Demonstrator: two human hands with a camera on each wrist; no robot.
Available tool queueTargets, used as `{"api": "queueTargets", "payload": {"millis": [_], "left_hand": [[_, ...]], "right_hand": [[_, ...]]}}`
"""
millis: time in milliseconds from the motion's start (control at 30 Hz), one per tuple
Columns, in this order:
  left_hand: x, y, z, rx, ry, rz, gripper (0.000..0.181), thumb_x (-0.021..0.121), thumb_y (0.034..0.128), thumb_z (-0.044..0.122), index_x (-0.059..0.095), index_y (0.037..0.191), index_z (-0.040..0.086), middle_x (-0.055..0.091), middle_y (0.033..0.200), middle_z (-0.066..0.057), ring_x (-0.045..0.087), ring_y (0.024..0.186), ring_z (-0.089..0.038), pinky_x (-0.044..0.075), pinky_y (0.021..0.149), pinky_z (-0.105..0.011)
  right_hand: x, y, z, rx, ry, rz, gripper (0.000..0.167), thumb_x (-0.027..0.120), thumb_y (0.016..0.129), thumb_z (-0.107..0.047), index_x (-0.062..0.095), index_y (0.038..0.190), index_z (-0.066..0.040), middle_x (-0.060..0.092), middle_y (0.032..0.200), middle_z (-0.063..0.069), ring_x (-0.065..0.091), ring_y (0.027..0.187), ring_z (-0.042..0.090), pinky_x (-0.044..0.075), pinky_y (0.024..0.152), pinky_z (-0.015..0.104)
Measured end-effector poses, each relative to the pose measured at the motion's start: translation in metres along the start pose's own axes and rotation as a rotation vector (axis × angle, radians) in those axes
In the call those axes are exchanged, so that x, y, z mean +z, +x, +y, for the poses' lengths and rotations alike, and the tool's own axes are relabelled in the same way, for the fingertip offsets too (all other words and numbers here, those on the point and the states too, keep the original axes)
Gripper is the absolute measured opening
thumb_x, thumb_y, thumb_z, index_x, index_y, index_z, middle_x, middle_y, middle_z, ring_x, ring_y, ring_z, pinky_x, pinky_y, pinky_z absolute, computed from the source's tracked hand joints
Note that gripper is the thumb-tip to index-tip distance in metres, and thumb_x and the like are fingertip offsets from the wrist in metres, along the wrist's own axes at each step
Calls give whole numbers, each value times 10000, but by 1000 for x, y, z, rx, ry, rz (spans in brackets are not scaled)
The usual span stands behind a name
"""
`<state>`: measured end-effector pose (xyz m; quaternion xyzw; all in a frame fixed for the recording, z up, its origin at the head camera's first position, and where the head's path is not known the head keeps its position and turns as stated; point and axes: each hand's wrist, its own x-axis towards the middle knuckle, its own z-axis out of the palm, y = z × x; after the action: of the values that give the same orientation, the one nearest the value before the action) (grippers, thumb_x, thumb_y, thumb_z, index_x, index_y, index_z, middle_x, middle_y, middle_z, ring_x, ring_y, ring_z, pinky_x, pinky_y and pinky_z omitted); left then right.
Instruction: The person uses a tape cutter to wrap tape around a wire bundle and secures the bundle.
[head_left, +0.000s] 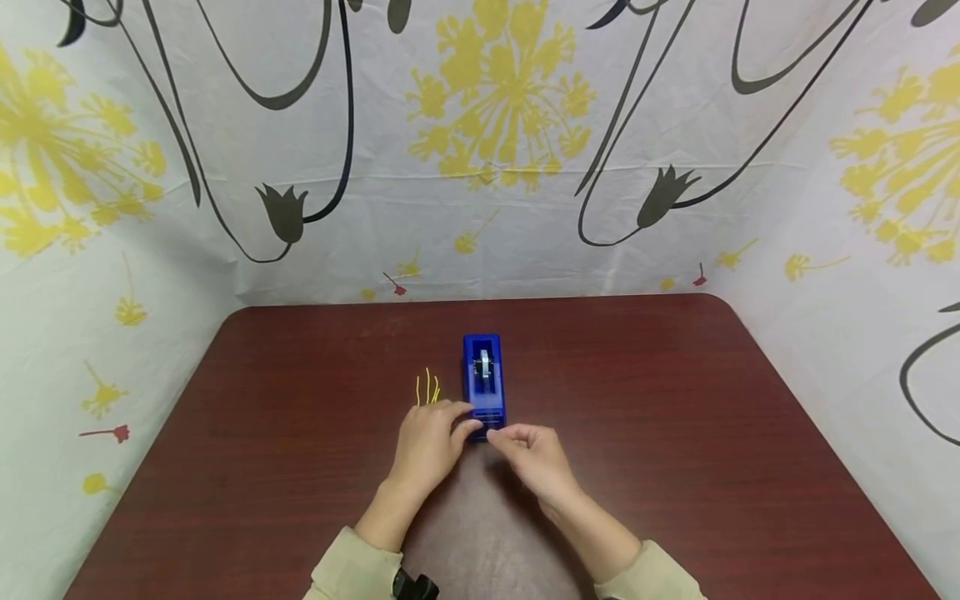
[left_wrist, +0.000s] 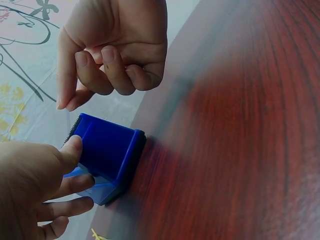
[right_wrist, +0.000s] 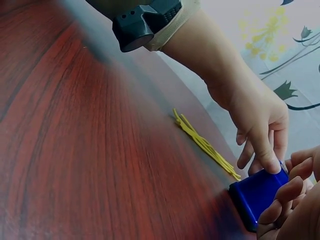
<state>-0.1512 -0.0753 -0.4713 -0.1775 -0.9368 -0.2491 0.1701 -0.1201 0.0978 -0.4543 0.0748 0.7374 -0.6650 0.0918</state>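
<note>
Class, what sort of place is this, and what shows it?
Probably an indoor tabletop workspace: a reddish-brown table, a blue tape dispenser on it, and flower-patterned sheeting behind it.

Left sleeve [head_left: 352, 565]: pale khaki, plain cloth, at seven o'clock in the head view. Right sleeve [head_left: 651, 575]: matching, at five o'clock. Worn by the left sleeve: angular black unit [right_wrist: 132, 32], rounded-ended, at twelve o'clock in the right wrist view. Fingers [left_wrist: 115, 70]: bare
</note>
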Motion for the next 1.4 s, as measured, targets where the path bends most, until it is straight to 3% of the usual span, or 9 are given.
{"api": "queueTargets", "payload": {"millis": [233, 567, 833, 1400], "left_hand": [[-1, 0, 1, -10, -9, -4, 260, 770, 904, 323, 788, 1067, 121, 752, 933, -27, 714, 857, -238, 551, 784, -436], [0, -1, -1, -9, -22, 11, 261, 774, 901, 321, 786, 1062, 116, 750, 929, -27, 712, 854, -239, 552, 790, -427], [1, -1, -1, -18, -24, 4, 271, 765, 905, 335, 783, 1073, 123, 749, 938, -25, 711, 873, -240, 546, 808, -434], [2, -1, -1, -21, -36, 8, 274, 768, 898, 342, 783, 1071, 129, 747, 931, -20, 711, 865, -238, 545, 796, -430]], "right_hand": [[2, -3, 3, -4, -3, -14, 279, 751, 919, -223, 733, 907, 56, 437, 564, -67, 347, 526, 72, 259, 466, 223], [2, -6, 8, 18, 75, -64, 278, 733, 922, -174, 694, 909, 101, 394, 507, -77, 316, 455, 56, 240, 433, 203], [4, -8, 7, 25, 119, -65, 215, 727, 922, -151, 674, 774, -4, 376, 492, -62, 317, 451, 77, 267, 447, 216], [0, -12, 6, 32, 114, -115, 231, 711, 931, -155, 649, 737, -46, 404, 524, -54, 348, 476, 81, 303, 471, 218]]}}
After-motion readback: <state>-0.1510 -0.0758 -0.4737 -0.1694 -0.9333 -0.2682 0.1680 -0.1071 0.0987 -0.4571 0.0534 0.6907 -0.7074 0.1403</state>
